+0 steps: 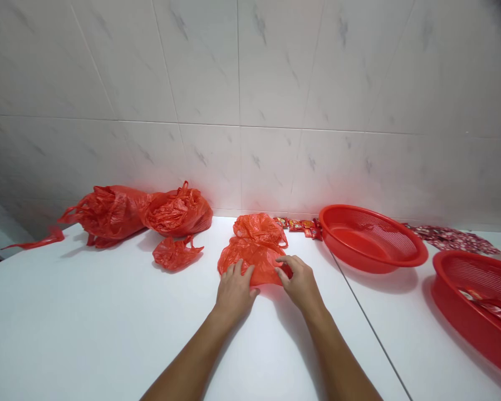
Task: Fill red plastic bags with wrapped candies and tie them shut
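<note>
A thin red plastic bag (259, 256) lies spread on the white table in front of me, its far part crumpled. My left hand (234, 287) rests on its near left edge with the fingers spread. At the bag's near right edge, my right hand (298, 281) has thumb and fingers bent together on the plastic. Left of the bag sits a small crumpled red plastic bag (176, 253), apart from both hands.
Two bulging red bags (112, 214) (181, 211) stand at the back left. Small red packets (296, 225) lie by the wall. Rightward are a red basket (371, 236) and another red basket (463, 301) holding packets. A patterned cloth (455, 238) lies behind them. A seam crosses the table.
</note>
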Available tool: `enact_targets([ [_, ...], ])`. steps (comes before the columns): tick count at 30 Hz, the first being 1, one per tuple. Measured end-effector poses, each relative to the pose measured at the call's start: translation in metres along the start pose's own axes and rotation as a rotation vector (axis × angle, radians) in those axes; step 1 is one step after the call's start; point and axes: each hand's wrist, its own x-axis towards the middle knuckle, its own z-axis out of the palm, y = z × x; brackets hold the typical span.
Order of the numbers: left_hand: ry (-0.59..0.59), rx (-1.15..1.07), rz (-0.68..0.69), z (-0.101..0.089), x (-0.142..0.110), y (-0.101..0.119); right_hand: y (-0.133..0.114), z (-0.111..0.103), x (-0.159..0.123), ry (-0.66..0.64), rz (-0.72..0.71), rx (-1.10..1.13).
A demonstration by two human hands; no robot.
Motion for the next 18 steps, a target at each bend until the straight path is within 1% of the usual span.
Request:
enact_targets([
  [3,0.017,-0.025,-0.039,-0.008,0.003,-0.004,0.007,-0.003,-0.005,-0.086,0.083,-0.096],
  [5,0.034,-0.057,-0.064,-0.014,0.006,-0.009,0.012,-0.005,-0.007,-0.105,0.120,-0.173],
  [8,0.070,-0.103,-0.096,-0.022,0.009,-0.015,0.014,-0.008,-0.005,-0.098,0.134,-0.187],
  [11,0.083,-0.161,-0.106,-0.027,0.010,-0.016,0.012,-0.010,-0.002,-0.155,0.147,-0.174],
  [13,0.077,-0.197,-0.102,-0.029,0.010,-0.016,0.012,-0.010,0.000,-0.176,0.155,-0.232],
  [16,0.067,-0.320,-0.060,-0.032,0.012,-0.016,0.017,-0.012,0.000,-0.129,0.177,-0.355],
  [18,0.108,-0.395,-0.017,-0.035,0.012,-0.016,0.021,-0.013,-0.001,-0.081,0.191,-0.383],
])
